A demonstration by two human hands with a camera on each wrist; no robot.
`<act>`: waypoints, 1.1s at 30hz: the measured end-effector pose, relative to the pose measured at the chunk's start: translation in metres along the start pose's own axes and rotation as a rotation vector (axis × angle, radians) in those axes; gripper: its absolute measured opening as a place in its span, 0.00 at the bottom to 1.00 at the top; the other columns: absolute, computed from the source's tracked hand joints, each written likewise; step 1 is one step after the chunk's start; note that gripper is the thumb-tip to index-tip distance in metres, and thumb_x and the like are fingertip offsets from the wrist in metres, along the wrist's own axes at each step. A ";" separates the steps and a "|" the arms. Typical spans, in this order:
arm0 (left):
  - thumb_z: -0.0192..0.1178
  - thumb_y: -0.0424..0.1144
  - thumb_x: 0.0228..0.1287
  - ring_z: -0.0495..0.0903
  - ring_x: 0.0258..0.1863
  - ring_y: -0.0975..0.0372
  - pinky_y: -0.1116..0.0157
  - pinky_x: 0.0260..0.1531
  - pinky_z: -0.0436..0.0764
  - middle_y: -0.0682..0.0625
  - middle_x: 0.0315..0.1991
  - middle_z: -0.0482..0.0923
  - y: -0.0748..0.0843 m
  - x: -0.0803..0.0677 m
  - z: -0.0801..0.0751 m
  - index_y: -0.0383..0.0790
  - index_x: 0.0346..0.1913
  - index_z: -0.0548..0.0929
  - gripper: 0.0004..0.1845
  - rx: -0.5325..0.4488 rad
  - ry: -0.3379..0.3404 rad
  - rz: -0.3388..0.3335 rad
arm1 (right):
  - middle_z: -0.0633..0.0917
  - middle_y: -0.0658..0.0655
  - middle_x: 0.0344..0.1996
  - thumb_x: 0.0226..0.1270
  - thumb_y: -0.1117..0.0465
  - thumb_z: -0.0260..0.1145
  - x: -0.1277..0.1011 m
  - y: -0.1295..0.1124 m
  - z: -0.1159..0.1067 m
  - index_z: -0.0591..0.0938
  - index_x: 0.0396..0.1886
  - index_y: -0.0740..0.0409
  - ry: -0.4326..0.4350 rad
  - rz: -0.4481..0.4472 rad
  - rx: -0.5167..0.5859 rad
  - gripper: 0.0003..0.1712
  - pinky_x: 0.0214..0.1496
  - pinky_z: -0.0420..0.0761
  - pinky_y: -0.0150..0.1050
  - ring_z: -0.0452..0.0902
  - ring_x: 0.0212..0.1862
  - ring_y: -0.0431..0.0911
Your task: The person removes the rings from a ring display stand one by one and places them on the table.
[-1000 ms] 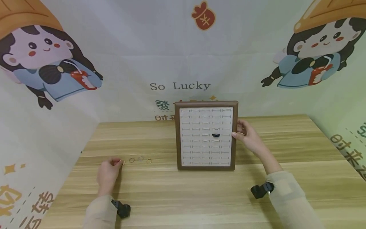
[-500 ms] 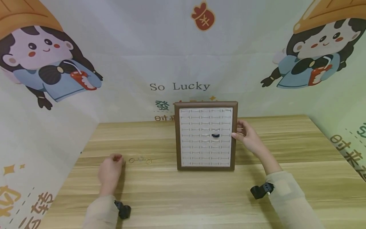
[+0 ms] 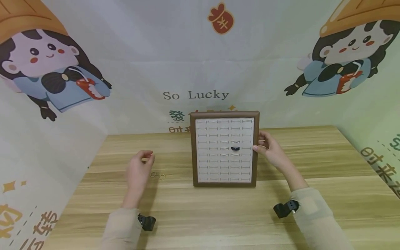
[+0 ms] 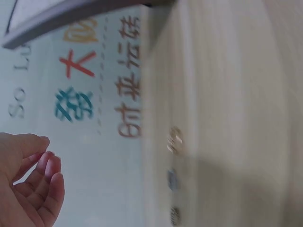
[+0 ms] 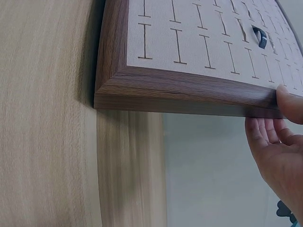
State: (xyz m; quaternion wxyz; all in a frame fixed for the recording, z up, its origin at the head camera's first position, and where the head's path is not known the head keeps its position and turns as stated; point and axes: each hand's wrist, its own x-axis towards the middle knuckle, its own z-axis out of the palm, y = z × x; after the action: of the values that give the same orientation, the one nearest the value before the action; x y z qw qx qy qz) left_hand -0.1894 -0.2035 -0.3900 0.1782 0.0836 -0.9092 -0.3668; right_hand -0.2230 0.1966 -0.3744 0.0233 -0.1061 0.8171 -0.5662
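My left hand (image 3: 139, 175) is above the table with thumb and index finger pinched together. The ring it took is hidden between the fingertips. Below it lie three rings in a row, best seen in the left wrist view: a gold ring (image 4: 175, 140), a silver ring (image 4: 173, 179) and a darker ring (image 4: 175, 216). A brown-framed ring display board (image 3: 224, 184) with slotted white padding stands upright at centre. One black ring (image 3: 235, 148) sits in a slot. My right hand (image 3: 272, 150) grips the board's right edge, thumb in front, fingers behind.
The wooden table (image 3: 200, 218) reaches back to a printed cloth backdrop (image 3: 140, 69), which also covers both sides. Black wrist cameras are worn on the left cuff (image 3: 147, 222) and the right cuff (image 3: 282, 209).
My left hand picked the leftmost gold ring off the table, lifted it and moved right over the other rings. My right hand and the board have stayed put.
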 end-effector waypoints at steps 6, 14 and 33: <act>0.62 0.36 0.75 0.86 0.42 0.46 0.70 0.28 0.74 0.37 0.50 0.88 0.030 0.000 0.002 0.32 0.55 0.86 0.13 -0.060 -0.007 0.023 | 0.67 0.81 0.69 0.78 0.73 0.56 0.000 0.000 0.000 0.54 0.76 0.82 0.002 -0.003 -0.008 0.34 0.74 0.73 0.59 0.65 0.73 0.74; 0.65 0.35 0.73 0.86 0.37 0.49 0.73 0.26 0.72 0.38 0.48 0.89 0.069 -0.002 0.007 0.31 0.51 0.88 0.11 -0.080 0.015 0.173 | 0.65 0.81 0.70 0.79 0.73 0.56 0.002 0.002 -0.001 0.53 0.76 0.82 -0.003 0.009 -0.002 0.35 0.75 0.70 0.62 0.63 0.74 0.74; 0.68 0.30 0.68 0.87 0.36 0.54 0.59 0.35 0.87 0.41 0.43 0.88 0.129 -0.026 0.041 0.32 0.48 0.87 0.08 -0.103 -0.078 0.527 | 0.64 0.82 0.70 0.78 0.74 0.55 0.000 -0.001 0.000 0.52 0.76 0.83 -0.001 0.017 0.009 0.35 0.76 0.67 0.65 0.62 0.74 0.75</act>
State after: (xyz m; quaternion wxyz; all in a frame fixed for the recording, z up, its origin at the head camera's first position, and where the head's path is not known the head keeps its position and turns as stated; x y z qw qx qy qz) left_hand -0.1839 -0.0772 -0.3342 0.2364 -0.1792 -0.8858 -0.3567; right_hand -0.2224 0.1963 -0.3731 0.0291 -0.0992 0.8155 -0.5695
